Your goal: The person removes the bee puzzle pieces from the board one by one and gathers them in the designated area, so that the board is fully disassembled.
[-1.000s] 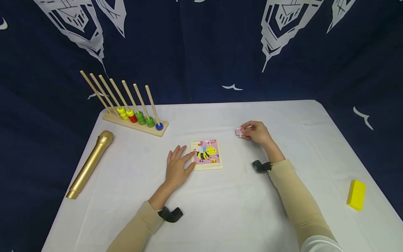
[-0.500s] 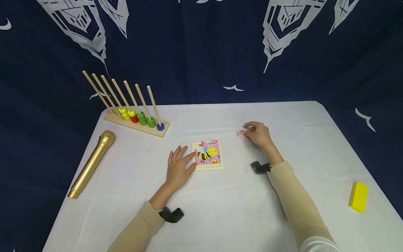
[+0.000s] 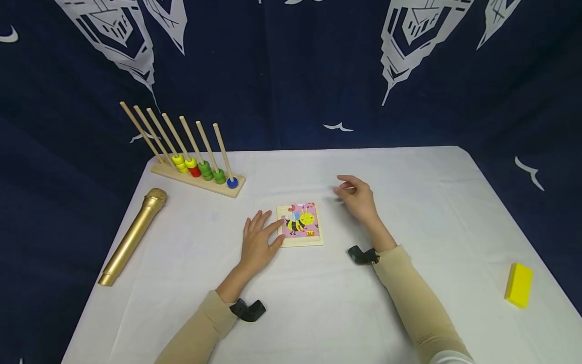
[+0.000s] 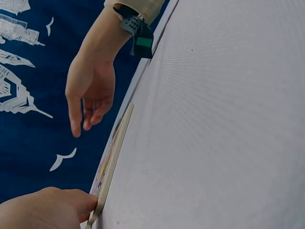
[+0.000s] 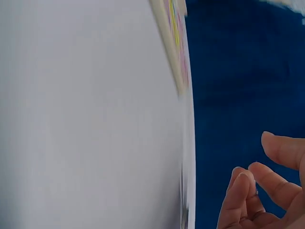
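Note:
A small square wooden jigsaw puzzle [image 3: 300, 222] with a bee picture on pink lies mid-table in the head view. My left hand [image 3: 258, 245] rests beside it, index finger and thumb touching its left edge. The left wrist view shows the puzzle [image 4: 112, 157] nearly edge-on with my fingers at its near corner. My right hand [image 3: 358, 198] is raised to the right of the puzzle, fingers curled. Between those fingers [image 5: 279, 186] a thin pale sliver shows in the right wrist view, where the pink puzzle piece is mostly hidden.
A wooden counting rack [image 3: 200, 184] with upright pegs and colored beads stands at the back left of the white-covered table [image 3: 318, 303]. A gold microphone [image 3: 132, 237] lies in front of it. Far right is a yellow block [image 3: 519, 285]. Behind hangs a dark blue cloth [image 3: 282, 76].
My right hand has moved left toward the puzzle. The pink piece seen at its fingertips earlier no longer shows in the head view. My left hand has stayed at the puzzle's edge.

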The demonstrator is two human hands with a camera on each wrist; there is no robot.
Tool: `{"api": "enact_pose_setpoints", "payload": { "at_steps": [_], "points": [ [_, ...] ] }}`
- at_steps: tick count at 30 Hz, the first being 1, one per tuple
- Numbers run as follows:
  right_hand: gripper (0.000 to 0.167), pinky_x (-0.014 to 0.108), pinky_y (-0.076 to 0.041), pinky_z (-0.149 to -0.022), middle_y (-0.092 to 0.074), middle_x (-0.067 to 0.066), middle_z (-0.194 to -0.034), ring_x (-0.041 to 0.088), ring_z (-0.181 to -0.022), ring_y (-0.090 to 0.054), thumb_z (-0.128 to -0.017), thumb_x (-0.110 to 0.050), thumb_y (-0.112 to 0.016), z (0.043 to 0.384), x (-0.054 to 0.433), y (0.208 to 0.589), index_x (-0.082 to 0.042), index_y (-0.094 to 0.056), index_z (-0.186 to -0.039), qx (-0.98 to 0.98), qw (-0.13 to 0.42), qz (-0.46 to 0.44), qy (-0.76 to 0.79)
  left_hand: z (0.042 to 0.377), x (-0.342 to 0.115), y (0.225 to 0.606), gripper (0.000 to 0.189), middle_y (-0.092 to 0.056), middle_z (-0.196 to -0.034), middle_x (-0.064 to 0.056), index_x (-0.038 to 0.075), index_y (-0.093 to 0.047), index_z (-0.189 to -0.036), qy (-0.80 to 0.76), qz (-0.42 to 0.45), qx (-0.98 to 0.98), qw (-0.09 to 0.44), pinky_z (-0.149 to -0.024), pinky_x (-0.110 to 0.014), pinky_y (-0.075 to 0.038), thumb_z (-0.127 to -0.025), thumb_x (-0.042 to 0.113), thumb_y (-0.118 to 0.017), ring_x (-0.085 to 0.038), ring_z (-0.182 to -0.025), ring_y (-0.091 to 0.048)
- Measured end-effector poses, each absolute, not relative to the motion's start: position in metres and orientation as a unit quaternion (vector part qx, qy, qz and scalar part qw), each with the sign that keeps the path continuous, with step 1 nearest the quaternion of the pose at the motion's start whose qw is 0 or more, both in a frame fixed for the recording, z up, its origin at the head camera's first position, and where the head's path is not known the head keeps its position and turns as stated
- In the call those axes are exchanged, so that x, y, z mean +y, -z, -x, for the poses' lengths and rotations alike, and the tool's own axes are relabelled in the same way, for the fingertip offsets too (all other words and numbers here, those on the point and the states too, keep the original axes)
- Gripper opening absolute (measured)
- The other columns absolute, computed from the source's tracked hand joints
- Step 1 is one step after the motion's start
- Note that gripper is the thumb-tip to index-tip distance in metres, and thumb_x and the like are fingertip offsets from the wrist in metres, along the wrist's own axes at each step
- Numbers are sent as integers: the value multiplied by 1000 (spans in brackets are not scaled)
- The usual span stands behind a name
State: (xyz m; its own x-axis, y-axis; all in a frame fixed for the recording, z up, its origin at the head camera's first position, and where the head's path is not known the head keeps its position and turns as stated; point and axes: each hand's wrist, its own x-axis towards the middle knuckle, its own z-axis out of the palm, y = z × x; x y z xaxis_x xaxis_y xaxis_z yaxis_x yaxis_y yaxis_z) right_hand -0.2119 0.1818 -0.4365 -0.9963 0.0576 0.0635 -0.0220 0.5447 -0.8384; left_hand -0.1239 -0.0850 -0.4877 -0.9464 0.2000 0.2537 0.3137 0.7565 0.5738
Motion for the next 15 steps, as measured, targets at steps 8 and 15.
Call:
{"api": "enact_pose_setpoints", "payload": {
  "at_steps": [8, 15],
  "points": [
    [41, 24, -47, -67, -59, 14, -105, 24, -87, -56, -88, -14, -71, 199, 132, 439, -8, -63, -128, -866, 2, -61, -496, 124, -85, 488, 39, -45, -147, -21, 10, -66, -127, 315, 139, -935, 86, -116, -63, -13, -90, 24, -68, -42, -144, -28],
    [40, 19, -41, -61, -60, 15, -101, 17, -73, -51, -85, -11, -74, 194, 113, 449, -6, -65, -124, -865, 3, -107, -491, 124, -85, 489, 39, -46, -147, -21, 10, -66, -127, 308, 143, -936, 90, -116, -63, -14, -91, 25, -67, -42, -143, -29]
  ]
}}
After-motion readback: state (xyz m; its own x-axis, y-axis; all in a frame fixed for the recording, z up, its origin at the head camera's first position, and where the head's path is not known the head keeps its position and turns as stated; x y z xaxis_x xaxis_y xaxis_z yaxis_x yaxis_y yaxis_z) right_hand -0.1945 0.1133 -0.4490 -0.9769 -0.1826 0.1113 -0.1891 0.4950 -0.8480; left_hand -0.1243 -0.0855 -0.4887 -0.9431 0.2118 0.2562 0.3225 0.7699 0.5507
